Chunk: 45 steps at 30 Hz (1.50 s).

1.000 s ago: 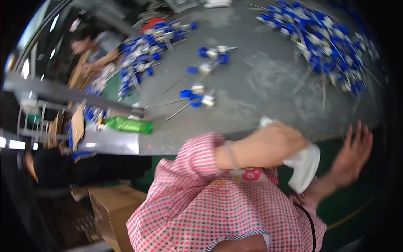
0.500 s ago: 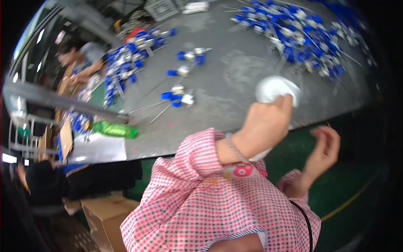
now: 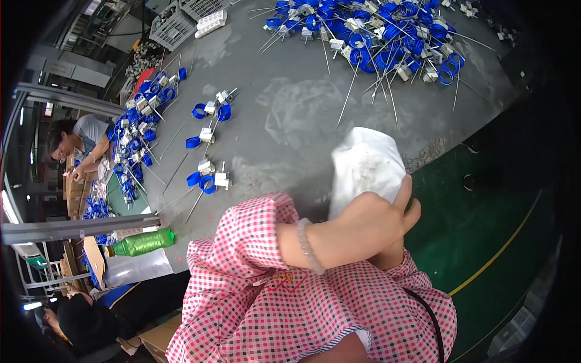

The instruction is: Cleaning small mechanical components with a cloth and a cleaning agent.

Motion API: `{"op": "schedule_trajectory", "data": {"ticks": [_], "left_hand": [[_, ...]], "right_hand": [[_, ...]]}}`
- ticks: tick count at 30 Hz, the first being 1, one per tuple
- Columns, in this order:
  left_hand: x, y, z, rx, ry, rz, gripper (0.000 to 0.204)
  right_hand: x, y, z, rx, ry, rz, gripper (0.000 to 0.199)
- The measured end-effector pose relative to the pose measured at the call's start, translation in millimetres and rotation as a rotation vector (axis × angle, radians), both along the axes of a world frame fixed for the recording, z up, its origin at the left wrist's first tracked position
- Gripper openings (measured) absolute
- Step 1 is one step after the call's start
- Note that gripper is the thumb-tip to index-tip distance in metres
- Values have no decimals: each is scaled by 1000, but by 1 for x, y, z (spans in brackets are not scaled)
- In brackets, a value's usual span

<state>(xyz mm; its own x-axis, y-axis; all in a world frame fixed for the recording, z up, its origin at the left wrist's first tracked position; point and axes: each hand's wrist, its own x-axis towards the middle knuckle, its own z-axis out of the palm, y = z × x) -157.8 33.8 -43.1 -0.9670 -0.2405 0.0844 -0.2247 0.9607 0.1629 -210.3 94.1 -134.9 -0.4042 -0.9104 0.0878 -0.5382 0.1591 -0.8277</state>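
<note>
A soft white cloth-like piece (image 3: 368,166), with faint grey smudges, stands up at the table's near right edge. Against its lower right side is my left hand (image 3: 376,221), back upward, with a beaded bracelet at the wrist. Its fingers look closed on the white piece, though the index finger stretches along the edge. My right forearm (image 3: 389,259) rises from its checked sleeve behind the left hand. The right hand itself is hidden behind the left hand and the white piece, so its fingers cannot be made out.
Blue coiled parts with white blocks and thin metal rods heap at the far right (image 3: 387,42) and left (image 3: 136,124). Several more (image 3: 207,142) lie between. A green bottle (image 3: 142,242) lies by a metal rail (image 3: 78,230). A co-worker (image 3: 85,139) works beyond the left heap.
My left hand has come down and nearer with the white piece, which now shows larger. The right hand, bare and raised at the right before, has moved in behind it. The view has shifted.
</note>
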Motion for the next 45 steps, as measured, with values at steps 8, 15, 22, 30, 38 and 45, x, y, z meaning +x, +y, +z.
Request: {"op": "schedule_trajectory", "data": {"ticks": [8,15,22,30,38,45], "left_hand": [[24,-145,26,498,342,337,21],[91,-404,-87,8,420,844,30],[51,-456,-148,141,397,720,60],[98,-412,-87,48,-151,1034,68],[145,-264,1,1258,740,787,34],[155,-103,13,1207,1026,605,48]], "right_hand": [[-60,-97,79,-68,-1012,245,34],[-32,-92,-72,-235,-425,269,56],[-46,-104,-61,-255,-939,604,92],[-34,-106,-48,-363,-1347,334,77],[-31,-107,-42,-298,-1758,173,48],[16,-95,22,-495,-1625,165,46]]}}
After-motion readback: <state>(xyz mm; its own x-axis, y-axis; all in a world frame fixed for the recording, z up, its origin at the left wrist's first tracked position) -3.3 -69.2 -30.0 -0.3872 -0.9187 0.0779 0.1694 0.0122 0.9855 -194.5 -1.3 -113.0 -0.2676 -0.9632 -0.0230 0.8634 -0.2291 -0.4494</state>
